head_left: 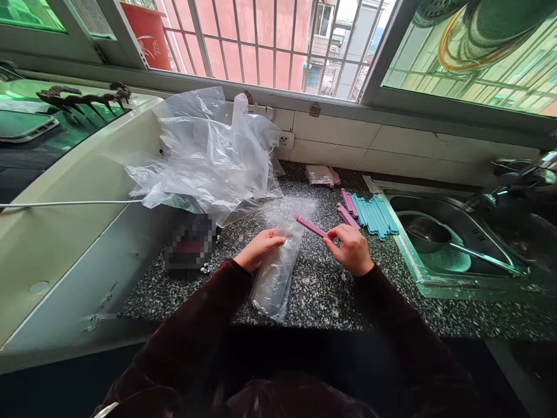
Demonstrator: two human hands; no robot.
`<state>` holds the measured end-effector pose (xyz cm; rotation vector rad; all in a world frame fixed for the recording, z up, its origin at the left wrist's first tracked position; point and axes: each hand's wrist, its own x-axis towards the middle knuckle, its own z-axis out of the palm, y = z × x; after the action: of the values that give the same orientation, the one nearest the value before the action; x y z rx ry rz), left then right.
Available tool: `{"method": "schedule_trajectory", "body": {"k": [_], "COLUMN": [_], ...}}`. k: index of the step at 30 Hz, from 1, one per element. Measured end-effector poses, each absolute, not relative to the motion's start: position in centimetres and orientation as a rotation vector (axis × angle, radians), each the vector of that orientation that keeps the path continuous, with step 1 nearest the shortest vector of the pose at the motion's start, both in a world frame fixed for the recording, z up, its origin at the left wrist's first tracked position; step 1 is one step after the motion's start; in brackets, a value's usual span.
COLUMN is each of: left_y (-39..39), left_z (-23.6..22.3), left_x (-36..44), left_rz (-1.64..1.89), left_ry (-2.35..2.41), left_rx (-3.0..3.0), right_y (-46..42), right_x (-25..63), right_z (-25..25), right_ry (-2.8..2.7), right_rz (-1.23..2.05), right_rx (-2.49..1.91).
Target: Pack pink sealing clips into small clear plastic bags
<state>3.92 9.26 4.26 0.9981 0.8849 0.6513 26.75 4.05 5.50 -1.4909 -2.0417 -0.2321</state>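
The right grip [350,249] pinches a pink strip [311,226], its free end near the clear plastic bag [275,278] pinched in the left grip [260,249]. Teal strips [374,216] lie on the desk [324,296], beyond the right grip.

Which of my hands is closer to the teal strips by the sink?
Right. Your right hand, holding a pink strip, is just this side of the teal strips; your left hand is farther left, holding a clear bag.

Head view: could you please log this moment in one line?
left hand: holds clear bag | right hand: holds pink strip | nearby: teal strips
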Motion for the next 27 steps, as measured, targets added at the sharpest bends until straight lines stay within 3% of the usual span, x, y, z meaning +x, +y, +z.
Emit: {"method": "schedule_trajectory", "body": {"k": [27], "left_y": [8.7], "left_z": [4.9], "left_x": [4.0], "left_rz": [0.679], "left_ry": [0.797], "left_rx": [1.064], "right_y": [3.7], "right_x": [25.1], "right_z": [4.4], "right_ry": [-2.175], "right_rz": [-0.154], "right_rx": [-1.293]}}
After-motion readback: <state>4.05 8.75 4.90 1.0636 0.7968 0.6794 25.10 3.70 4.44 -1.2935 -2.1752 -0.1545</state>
